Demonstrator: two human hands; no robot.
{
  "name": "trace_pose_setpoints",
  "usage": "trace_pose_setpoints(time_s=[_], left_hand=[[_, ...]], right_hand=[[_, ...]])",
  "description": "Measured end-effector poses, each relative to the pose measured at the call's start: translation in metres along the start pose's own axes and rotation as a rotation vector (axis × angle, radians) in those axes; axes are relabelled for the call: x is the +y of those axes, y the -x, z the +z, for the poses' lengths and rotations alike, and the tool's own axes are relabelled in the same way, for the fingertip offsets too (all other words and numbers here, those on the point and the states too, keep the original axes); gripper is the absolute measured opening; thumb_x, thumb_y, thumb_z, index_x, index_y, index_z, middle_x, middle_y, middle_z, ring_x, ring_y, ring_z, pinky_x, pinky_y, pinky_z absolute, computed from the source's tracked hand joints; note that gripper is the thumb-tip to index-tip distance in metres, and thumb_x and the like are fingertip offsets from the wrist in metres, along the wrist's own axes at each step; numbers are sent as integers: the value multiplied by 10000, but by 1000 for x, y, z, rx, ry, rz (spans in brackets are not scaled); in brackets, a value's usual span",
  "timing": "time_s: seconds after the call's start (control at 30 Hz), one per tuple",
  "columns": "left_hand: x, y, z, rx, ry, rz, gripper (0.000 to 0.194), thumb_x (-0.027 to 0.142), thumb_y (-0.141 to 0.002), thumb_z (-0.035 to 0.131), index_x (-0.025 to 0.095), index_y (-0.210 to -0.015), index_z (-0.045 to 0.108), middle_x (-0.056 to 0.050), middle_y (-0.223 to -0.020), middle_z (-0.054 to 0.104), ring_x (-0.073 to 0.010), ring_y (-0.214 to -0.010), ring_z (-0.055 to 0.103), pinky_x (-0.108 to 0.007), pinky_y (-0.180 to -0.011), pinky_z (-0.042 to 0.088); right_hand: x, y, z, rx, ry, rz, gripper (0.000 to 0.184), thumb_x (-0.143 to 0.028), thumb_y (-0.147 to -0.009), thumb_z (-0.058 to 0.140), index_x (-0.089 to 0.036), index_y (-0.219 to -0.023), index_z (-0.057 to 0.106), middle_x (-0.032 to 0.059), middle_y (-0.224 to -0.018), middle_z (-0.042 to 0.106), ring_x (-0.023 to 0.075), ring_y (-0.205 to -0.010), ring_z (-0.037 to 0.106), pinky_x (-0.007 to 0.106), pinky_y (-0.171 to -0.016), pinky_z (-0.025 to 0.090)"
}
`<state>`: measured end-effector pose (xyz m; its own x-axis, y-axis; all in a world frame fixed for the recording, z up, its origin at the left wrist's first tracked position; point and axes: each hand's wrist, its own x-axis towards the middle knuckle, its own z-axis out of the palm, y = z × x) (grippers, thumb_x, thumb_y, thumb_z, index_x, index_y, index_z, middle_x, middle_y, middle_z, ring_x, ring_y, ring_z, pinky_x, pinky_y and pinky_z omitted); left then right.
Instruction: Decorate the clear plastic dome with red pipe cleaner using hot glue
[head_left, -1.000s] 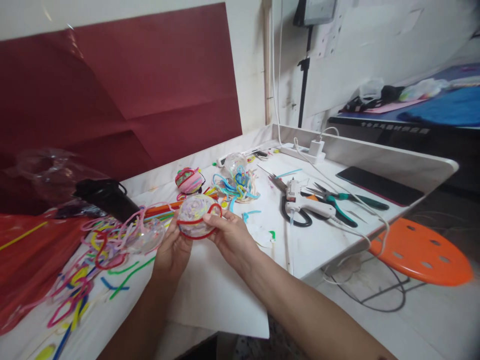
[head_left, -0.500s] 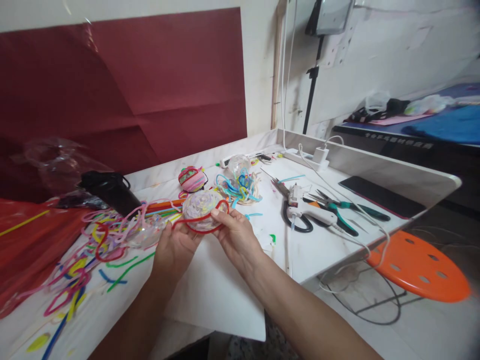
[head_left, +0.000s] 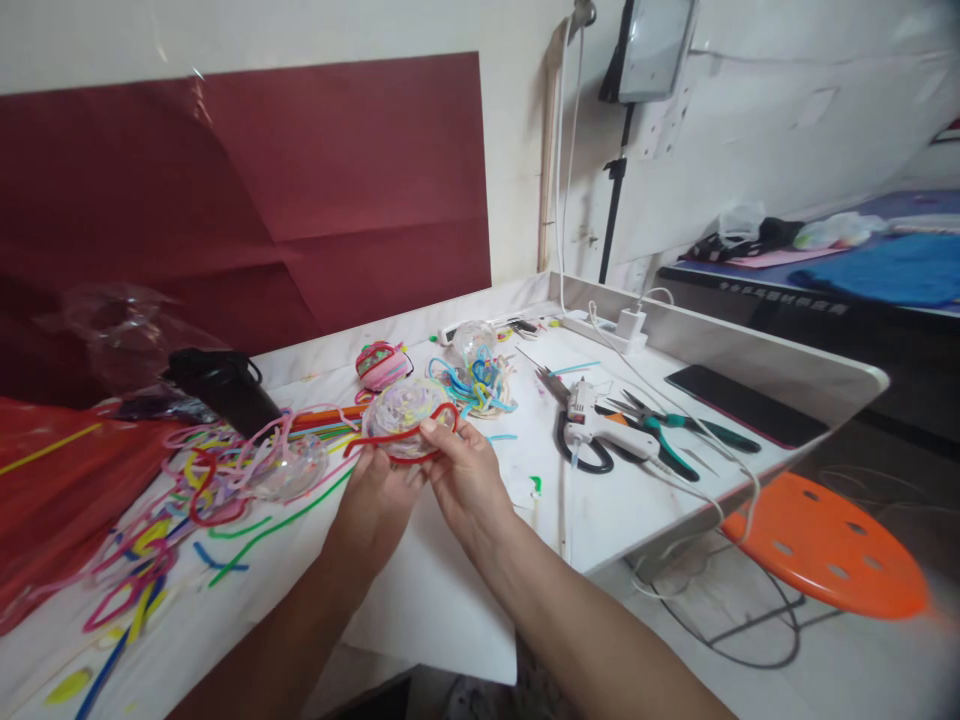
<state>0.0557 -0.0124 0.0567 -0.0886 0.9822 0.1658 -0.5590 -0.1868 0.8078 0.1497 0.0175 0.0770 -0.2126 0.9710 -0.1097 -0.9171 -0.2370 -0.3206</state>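
Between my hands is a pale round ball (head_left: 401,408) with white, lilac and yellow strands, and a red pipe cleaner (head_left: 390,437) bends around its near side. My right hand (head_left: 466,468) is closed at the ball's right edge, thumb pressing the red pipe cleaner against it. My left hand (head_left: 381,500) is closed at the near underside, its thumb at the red strand; its other fingers are mostly hidden. The red strand's loose end sticks out to the left. Just behind sits a pink and green wrapped ball (head_left: 381,367).
Tangled pipe cleaners (head_left: 210,470) and a clear ball (head_left: 296,468) lie left, near a black object (head_left: 221,385). A glue gun (head_left: 600,425), black-handled scissors (head_left: 581,455), pliers (head_left: 660,430) and a phone (head_left: 742,403) lie right. An orange stool (head_left: 829,550) stands beyond the table edge.
My left hand has moved right and turned, its thumb now at the near side of the red pipe cleaner. My right hand keeps its grip. The camera view has shifted slightly.
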Motion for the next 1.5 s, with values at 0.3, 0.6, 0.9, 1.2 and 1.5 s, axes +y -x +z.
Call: trace_pose_setpoints(time_s=[0.3, 0.6, 0.9, 1.2, 1.5], left_hand=[[0, -4, 38, 209, -39, 121, 630, 240, -654, 894, 191, -1236, 658, -105, -1168, 760, -324, -1218, 646, -449, -1067, 477], [4, -6, 32, 188, -115, 96, 413, 233, -656, 884, 159, -1028, 721, -85, -993, 795, -330, -1171, 672, -431, -1035, 514], [16, -8, 20, 128, -155, -25, 512, 203, -642, 885, 129, -1116, 706, -128, -1025, 795, -353, -1109, 703, -475, -984, 556], [25, -16, 2, 10, -236, -192, 313, 175, -675, 872, 121, -962, 760, -136, -944, 807, -303, -909, 767, -361, -807, 621], [29, -26, 6, -94, -275, -291, 351, 73, -682, 849, 136, -1017, 767, -111, -963, 810, -243, -842, 774, -296, -737, 620]], right_hand=[[3, 11, 1, -23, 20, 32, 523, -177, -447, 925, -202, -842, 584, -57, -686, 679, 113, -631, 628, 255, -723, 535], [-3, 15, -11, 56, 159, 65, 469, -221, -452, 930, -205, -767, 584, -58, -677, 662, 108, -616, 576, 217, -558, 385], [-35, 3, -22, -40, 375, 225, 429, -413, -537, 920, -195, -809, 670, -34, -725, 697, 116, -659, 583, 208, -567, 396], [-57, -15, -38, -87, 804, 140, 558, -436, -628, 897, -232, -1080, 639, 2, -900, 740, 182, -811, 678, 274, -657, 487], [-66, -17, -34, -179, 917, 121, 530, -386, -600, 910, -215, -1051, 690, 16, -871, 713, 180, -729, 673, 267, -590, 530]])
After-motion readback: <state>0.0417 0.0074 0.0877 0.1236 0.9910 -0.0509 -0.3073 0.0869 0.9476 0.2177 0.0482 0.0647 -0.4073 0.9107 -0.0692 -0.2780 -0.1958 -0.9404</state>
